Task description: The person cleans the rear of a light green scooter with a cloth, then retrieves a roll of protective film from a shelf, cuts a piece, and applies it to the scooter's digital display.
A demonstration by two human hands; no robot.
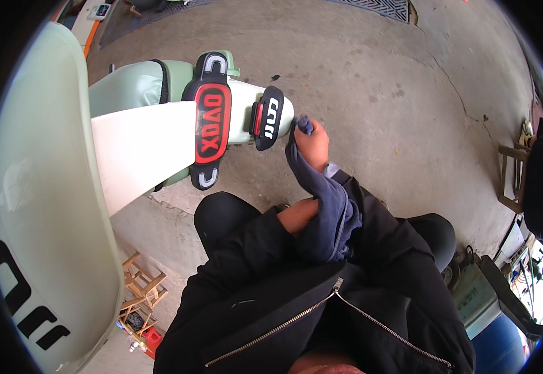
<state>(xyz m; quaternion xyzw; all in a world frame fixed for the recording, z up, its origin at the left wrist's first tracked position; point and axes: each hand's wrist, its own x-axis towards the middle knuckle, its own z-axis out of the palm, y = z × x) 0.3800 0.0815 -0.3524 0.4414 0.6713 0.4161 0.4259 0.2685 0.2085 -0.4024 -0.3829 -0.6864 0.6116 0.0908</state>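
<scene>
A dark blue cloth (327,202) hangs in loose folds in front of my jacket. My right hand (312,144) is closed in a fist on its upper end, and a knot of fabric pokes out past the fingers. That fist is beside the rounded tip of the pale green rear mudguard (239,112) of a scooter. My left forearm (299,218) runs in under the cloth, which covers my left hand and hides its fingers. A black and red tail light (211,121) and a smaller black reflector (269,118) sit on the scooter's rear.
A large pale green curved panel (53,187) fills the left side. Wooden stools (142,283) stand at lower left, and another wooden stool (512,174) at the right. A green bin-like container (480,293) and a blue drum (499,346) are at lower right. The concrete floor (377,68) is cracked.
</scene>
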